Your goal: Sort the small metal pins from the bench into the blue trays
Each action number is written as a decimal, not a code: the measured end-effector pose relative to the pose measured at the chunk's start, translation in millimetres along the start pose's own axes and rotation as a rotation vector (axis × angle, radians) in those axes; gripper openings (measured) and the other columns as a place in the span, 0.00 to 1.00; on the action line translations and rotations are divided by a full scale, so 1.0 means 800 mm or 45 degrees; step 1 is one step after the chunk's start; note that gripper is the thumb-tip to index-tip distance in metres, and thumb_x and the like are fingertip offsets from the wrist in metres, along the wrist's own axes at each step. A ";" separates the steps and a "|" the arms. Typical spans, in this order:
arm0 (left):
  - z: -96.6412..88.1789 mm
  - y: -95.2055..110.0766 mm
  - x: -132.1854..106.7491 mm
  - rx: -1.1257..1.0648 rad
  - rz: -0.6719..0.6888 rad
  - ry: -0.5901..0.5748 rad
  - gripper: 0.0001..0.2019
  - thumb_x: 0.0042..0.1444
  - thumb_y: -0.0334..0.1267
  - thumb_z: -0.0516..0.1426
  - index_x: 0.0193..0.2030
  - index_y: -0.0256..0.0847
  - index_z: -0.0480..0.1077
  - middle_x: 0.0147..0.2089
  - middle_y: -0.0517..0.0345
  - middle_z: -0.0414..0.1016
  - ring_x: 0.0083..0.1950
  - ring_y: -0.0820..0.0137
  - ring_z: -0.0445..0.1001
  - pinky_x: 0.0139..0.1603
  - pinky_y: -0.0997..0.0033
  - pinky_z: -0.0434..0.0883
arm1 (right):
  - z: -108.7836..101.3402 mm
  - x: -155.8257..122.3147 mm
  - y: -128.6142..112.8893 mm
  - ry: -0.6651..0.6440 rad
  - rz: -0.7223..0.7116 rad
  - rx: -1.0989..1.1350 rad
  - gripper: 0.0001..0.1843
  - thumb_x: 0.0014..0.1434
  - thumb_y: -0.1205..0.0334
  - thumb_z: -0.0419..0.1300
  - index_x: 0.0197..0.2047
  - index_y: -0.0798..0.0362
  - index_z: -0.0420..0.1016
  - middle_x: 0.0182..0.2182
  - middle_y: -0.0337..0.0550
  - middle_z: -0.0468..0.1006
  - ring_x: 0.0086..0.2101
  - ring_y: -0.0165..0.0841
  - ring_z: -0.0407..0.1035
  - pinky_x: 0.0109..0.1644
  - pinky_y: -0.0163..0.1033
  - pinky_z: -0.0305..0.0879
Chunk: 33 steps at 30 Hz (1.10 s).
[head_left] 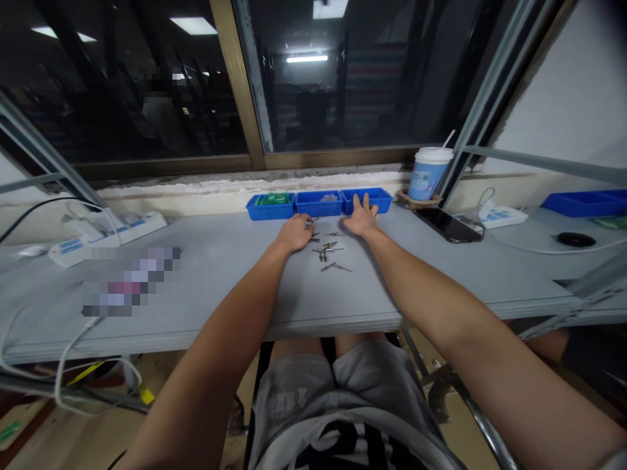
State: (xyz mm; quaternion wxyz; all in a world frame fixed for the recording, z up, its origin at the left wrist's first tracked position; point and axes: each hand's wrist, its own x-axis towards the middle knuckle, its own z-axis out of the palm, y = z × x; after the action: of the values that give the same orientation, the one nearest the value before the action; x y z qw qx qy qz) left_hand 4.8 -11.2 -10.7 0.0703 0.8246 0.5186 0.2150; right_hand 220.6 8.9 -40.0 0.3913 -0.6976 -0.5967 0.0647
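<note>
My left hand (pixel 296 233) rests on the grey table beside the loose metal pieces, its fingers curled in a pinch with a small pop rivet (pixel 315 220) at the tips. Several similar pop rivets (pixel 328 249), slim with thin pins, lie scattered between my hands. My right hand (pixel 362 218) reaches over the front wall of the right blue bin (pixel 383 207), fingers apart; nothing shows in it. Left of that bin stand a middle blue bin (pixel 318 209) holding small clear or silvery bits and a left blue bin (pixel 272 213) with a green packet (pixel 274 198) in it.
A lidded paper cup (pixel 425 175) with a straw stands behind a black phone (pixel 449 224) on the right. Power strips (pixel 110 238) with white cables lie at both sides. More blue trays (pixel 582 203) sit far right. A metal-framed window (pixel 255 117) rises behind the table.
</note>
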 end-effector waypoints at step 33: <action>-0.009 0.000 -0.006 0.105 0.137 -0.106 0.14 0.62 0.37 0.51 0.46 0.38 0.76 0.52 0.43 0.77 0.54 0.56 0.74 0.57 0.59 0.68 | -0.084 -0.008 0.034 0.476 0.267 -0.181 0.30 0.52 0.58 0.62 0.58 0.59 0.67 0.64 0.72 0.57 0.65 0.64 0.43 0.61 0.74 0.41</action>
State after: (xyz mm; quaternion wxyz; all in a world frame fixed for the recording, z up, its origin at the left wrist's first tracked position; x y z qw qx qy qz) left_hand 0.1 -16.4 -5.6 0.0462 0.8617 0.4784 0.1626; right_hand 278.1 -27.8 -13.1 0.4360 -0.7816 -0.4409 -0.0676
